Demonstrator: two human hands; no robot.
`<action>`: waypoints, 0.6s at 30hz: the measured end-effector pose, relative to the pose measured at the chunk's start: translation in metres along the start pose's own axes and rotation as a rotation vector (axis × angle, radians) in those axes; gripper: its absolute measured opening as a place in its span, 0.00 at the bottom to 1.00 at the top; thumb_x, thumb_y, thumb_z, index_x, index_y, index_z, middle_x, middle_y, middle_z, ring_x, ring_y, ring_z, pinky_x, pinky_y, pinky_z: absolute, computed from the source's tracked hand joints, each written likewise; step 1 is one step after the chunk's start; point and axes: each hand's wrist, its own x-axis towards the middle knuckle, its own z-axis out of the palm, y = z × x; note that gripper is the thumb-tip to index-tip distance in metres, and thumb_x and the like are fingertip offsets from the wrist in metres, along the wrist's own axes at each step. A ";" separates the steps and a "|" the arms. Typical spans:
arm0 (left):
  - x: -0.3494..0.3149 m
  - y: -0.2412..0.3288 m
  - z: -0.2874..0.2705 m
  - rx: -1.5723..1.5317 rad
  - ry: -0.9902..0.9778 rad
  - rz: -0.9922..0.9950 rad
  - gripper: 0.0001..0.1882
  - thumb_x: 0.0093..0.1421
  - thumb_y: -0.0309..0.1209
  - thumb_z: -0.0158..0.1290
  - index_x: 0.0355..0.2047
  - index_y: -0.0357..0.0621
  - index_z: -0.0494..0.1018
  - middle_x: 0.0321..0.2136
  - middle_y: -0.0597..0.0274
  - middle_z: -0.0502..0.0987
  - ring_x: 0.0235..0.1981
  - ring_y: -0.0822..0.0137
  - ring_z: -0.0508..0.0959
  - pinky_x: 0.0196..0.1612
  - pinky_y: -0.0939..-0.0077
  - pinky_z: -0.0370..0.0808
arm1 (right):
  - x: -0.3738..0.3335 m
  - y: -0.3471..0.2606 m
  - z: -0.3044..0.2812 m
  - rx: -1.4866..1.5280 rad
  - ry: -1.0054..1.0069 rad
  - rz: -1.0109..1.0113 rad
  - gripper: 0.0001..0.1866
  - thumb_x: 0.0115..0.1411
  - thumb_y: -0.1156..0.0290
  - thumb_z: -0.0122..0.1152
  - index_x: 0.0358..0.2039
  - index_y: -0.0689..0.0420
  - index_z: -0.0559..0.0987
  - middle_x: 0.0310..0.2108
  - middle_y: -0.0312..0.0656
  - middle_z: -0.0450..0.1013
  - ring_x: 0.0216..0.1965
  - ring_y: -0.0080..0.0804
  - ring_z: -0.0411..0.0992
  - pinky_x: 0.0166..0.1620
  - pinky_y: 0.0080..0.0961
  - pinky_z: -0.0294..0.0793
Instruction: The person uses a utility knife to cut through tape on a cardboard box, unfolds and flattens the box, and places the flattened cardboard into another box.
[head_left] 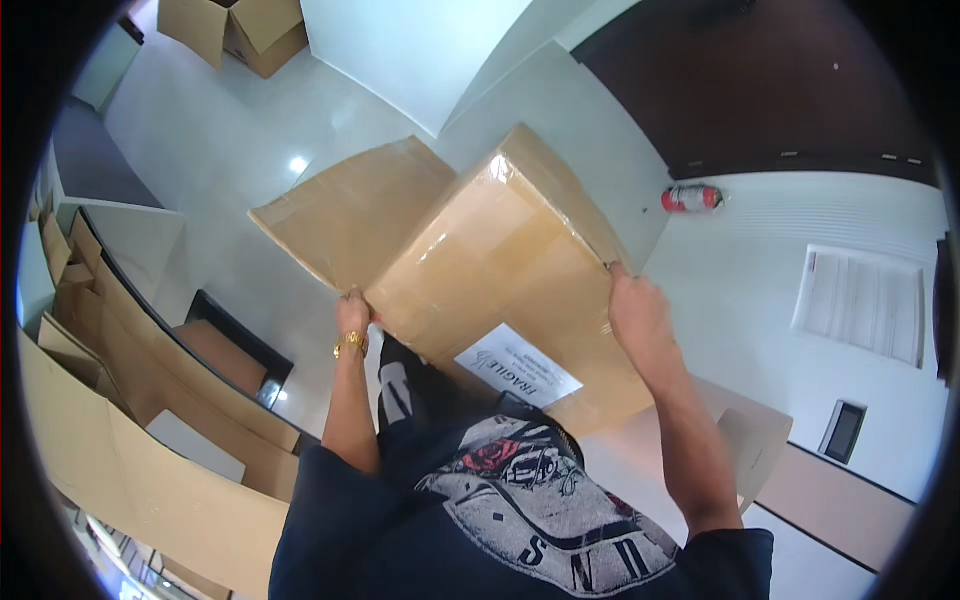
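A large brown cardboard box (470,270) is tilted in front of my body, with shiny clear tape over its surface and a white paper label (518,365) on the side facing me. One wide flap (355,205) stands out to the left. My left hand (352,312) is closed on the box at the corner where that flap joins it. On the right, my right hand (637,305) is a fist against the box's right edge, at the end of a dark line along that edge. A small dark tip shows by its fingers; what it belongs to is hidden.
An open cardboard box (240,30) stands at the far left. Large cardboard pieces (170,390) and a dark-edged panel (240,340) lie at the left. A red fire extinguisher (692,198) is by the right wall, near a brown door (760,90). Another pale box (755,440) is at the lower right.
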 end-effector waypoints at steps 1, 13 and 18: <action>-0.005 -0.003 0.001 0.046 -0.023 -0.011 0.23 0.69 0.39 0.46 0.30 0.27 0.74 0.16 0.53 0.74 0.14 0.61 0.76 0.19 0.65 0.76 | -0.004 0.002 0.002 -0.015 -0.011 0.025 0.15 0.66 0.75 0.46 0.49 0.60 0.77 0.31 0.61 0.79 0.35 0.62 0.80 0.38 0.53 0.81; -0.007 0.007 0.000 0.108 -0.088 -0.007 0.27 0.69 0.53 0.45 0.45 0.40 0.78 0.35 0.59 0.78 0.34 0.67 0.74 0.38 0.67 0.71 | -0.089 0.087 0.029 0.453 0.184 0.117 0.18 0.67 0.71 0.56 0.55 0.65 0.77 0.43 0.59 0.78 0.42 0.52 0.78 0.47 0.39 0.75; -0.028 0.040 0.022 0.297 -0.103 0.195 0.37 0.69 0.60 0.44 0.50 0.31 0.75 0.38 0.54 0.78 0.42 0.62 0.75 0.51 0.63 0.70 | -0.049 0.126 0.080 0.413 0.264 0.218 0.25 0.67 0.59 0.64 0.54 0.67 0.78 0.49 0.55 0.77 0.49 0.50 0.76 0.51 0.37 0.74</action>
